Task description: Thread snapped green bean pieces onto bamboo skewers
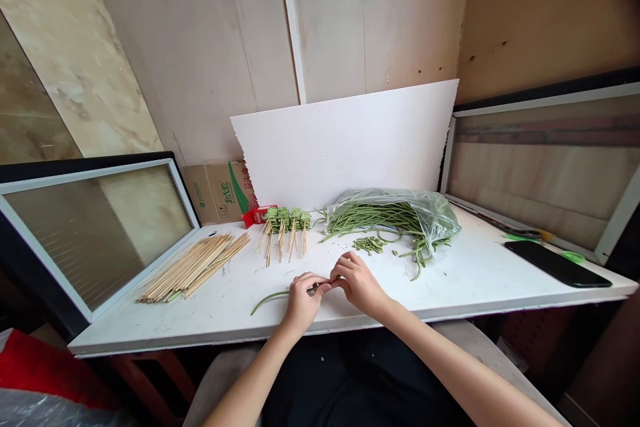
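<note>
One long green bean point(270, 298) runs out to the left from my left hand point(305, 297), whose fingers are closed around it. Against it, my right hand point(357, 283) is closed in a pinch at the bean's other end, fingertips touching those of the left. A small dark bit shows between the fingers, too small to name. Just beyond my hands lies a small pile of cut bean pieces point(369, 245). Farther back, a clear plastic bag point(440, 213) holds many long beans point(380, 217). Several skewers threaded with green pieces point(287, 219) stand in a row to its left.
Bare bamboo skewers point(195, 267) lie heaped on the left of the white table point(440, 293). A cardboard box point(215, 190) and white board point(345, 147) stand at the back. A black phone point(555, 263) and scissors point(515, 229) lie on the right. Framed glass panels point(105, 220) flank the table.
</note>
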`<state>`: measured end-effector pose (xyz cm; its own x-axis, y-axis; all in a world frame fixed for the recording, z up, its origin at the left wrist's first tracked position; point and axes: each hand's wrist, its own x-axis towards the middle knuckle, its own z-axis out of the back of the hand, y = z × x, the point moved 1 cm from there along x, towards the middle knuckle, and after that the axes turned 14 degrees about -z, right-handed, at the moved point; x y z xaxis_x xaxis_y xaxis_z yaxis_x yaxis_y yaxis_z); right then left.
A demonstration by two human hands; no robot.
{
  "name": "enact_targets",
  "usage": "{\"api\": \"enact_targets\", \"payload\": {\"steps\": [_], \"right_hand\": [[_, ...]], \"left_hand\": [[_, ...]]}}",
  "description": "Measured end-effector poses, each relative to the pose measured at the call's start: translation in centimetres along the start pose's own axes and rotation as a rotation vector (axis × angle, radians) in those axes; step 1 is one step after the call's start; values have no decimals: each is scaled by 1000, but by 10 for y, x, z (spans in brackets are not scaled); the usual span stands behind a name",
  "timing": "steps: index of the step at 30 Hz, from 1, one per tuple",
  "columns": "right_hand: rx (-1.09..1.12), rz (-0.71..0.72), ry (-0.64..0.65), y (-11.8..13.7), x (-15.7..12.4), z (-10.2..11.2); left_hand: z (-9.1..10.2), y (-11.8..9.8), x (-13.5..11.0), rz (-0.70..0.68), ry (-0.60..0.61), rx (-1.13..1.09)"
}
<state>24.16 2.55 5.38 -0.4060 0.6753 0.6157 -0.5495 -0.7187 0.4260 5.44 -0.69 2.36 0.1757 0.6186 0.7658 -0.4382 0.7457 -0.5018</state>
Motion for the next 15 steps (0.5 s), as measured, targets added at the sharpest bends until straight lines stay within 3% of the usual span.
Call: {"api": "enact_targets", "payload": {"steps": [8,15], "right_hand": [[-43,17,-20,-1,-3,-5],[202,-73,8,-1,-8,-14]], "left_hand": [[-3,1,0,27,29,34],[-5,-1,-3,81,87,14]]}}
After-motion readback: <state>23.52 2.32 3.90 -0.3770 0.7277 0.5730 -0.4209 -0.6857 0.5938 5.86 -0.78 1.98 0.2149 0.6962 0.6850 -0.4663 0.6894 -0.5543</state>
